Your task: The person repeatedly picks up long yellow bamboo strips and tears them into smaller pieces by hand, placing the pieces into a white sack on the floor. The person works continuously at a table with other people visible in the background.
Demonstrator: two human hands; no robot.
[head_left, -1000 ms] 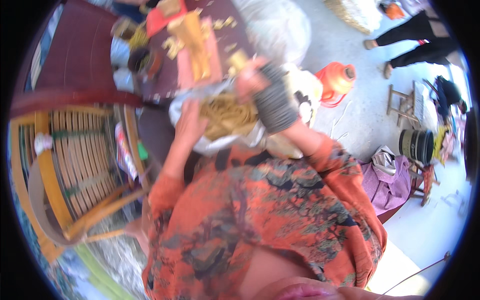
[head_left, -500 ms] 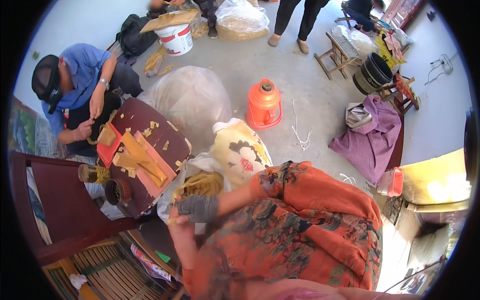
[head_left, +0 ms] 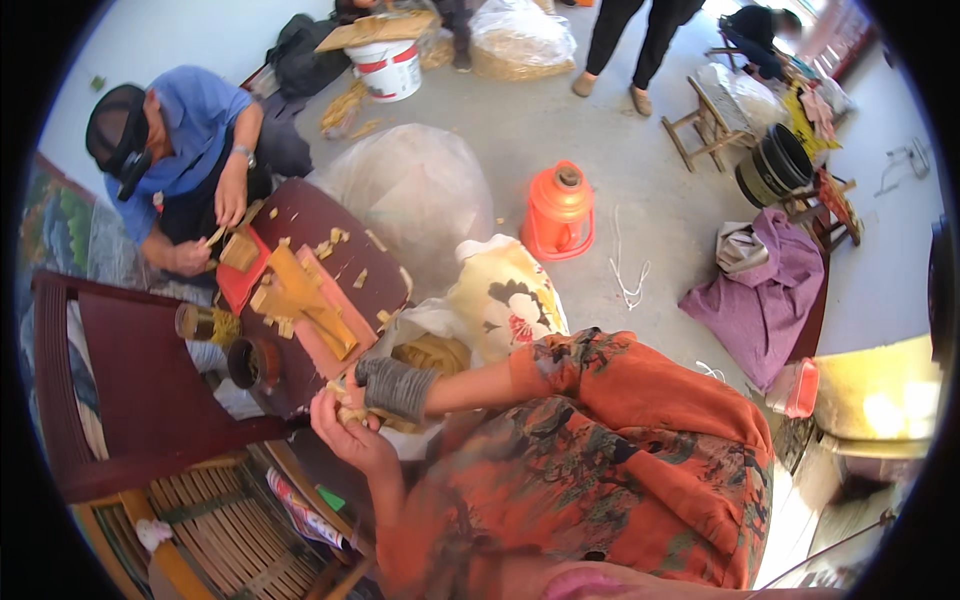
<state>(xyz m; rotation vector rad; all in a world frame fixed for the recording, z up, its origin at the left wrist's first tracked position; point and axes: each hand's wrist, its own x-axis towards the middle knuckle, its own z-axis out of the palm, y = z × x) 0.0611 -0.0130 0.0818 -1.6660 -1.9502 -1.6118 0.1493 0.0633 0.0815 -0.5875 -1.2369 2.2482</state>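
Two bare hands meet just off the near edge of the dark red table (head_left: 310,212). The left hand (head_left: 350,440) has its fingers curled around a small tan piece (head_left: 352,412). The right hand (head_left: 352,388), below a grey wrist cover (head_left: 398,388), is close against that piece, but its fingertips are mostly hidden, so I cannot tell whether they grip it.

Beside the hands, by the table's right corner, an opened white bag (head_left: 398,332) holds tan strips (head_left: 432,352), and a flowered cloth (head_left: 515,290) adjoins it. On the table, a pink board (head_left: 334,302) reaches toward the near edge with flat tan sheets (head_left: 300,290) across it. Small tan scraps (head_left: 330,243) lie scattered toward the far edge. A red tray (head_left: 232,288) sits at the left edge, a tan block on it.

At the far left corner, a person in a blue shirt (head_left: 205,115) has a thin strip between both hands. A jar (head_left: 195,322) and a dark bowl (head_left: 253,362) stand beside the left edge. Beyond the far edge rests a large clear bag (head_left: 415,190); an orange flask (head_left: 560,210) stands on the floor
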